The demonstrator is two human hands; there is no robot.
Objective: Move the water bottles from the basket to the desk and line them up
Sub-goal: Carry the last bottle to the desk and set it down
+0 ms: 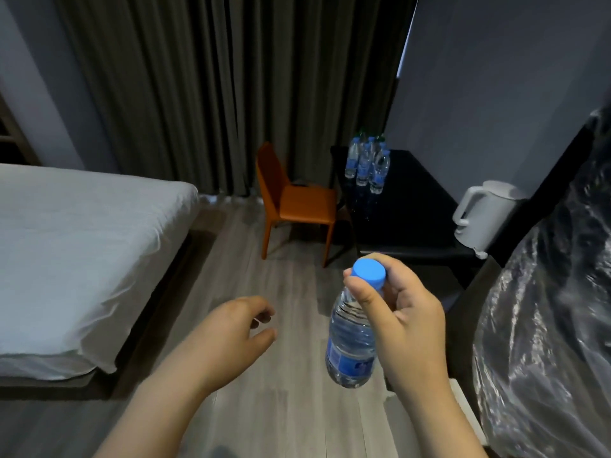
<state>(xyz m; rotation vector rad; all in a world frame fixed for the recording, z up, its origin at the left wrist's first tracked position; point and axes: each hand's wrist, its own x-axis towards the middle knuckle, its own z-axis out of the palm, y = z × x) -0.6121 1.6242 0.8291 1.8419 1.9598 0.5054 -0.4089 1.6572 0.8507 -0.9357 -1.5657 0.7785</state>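
My right hand [406,322] grips a clear water bottle [352,338] by its neck, just under the blue cap. The bottle hangs upright over the wooden floor, a blue label near its bottom. My left hand [231,328] floats empty beside it, fingers loosely curled and apart. On the black desk [406,200] ahead to the right, several water bottles [367,163] stand bunched at the far left corner. No basket shows in this view.
An orange chair [297,200] stands at the desk's left side. A white kettle [486,213] sits on the desk's near right. A bed with white sheets [76,246] fills the left. Crinkled clear plastic [545,325] covers something at the right edge. Grey curtains hang behind.
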